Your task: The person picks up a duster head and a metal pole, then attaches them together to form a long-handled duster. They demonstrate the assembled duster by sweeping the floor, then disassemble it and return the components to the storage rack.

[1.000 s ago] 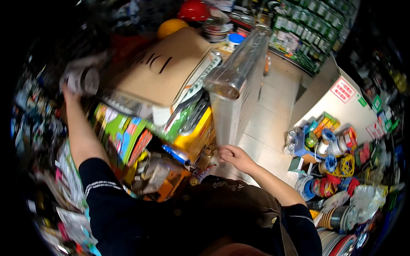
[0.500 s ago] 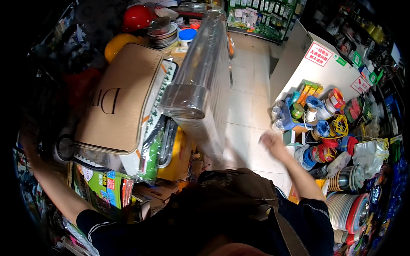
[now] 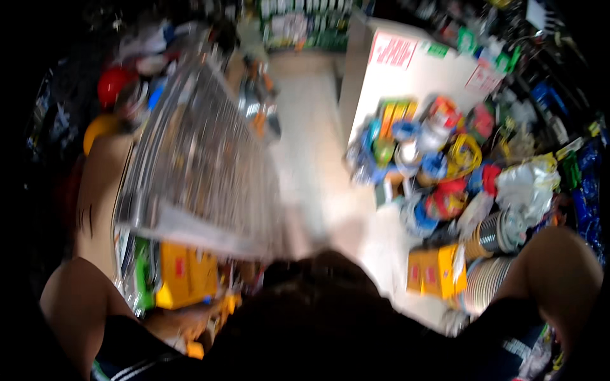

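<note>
Neither of my hands shows. My bent left arm (image 3: 79, 305) is raised at the lower left, beside a tan mat (image 3: 101, 184) with dark lettering. At the lower right my right arm (image 3: 565, 273) is bent too, over a ribbed coil of pale hose (image 3: 486, 286). A tall stack wrapped in clear plastic (image 3: 197, 152) stands left of the middle, smeared by motion. Below it is a yellow box (image 3: 185, 273).
A pale floor aisle (image 3: 305, 140) runs ahead between the goods. On the right, a white cabinet (image 3: 406, 82) stands behind reels and yellow cable (image 3: 465, 154). An orange-yellow box (image 3: 435, 272) sits lower. Red (image 3: 115, 86) and yellow (image 3: 101, 134) rounded objects lie at the left.
My view has swung, so the cabinet and wrapped stack sit further left. Both arms have bent upward and outward, and both hands have left the picture.
</note>
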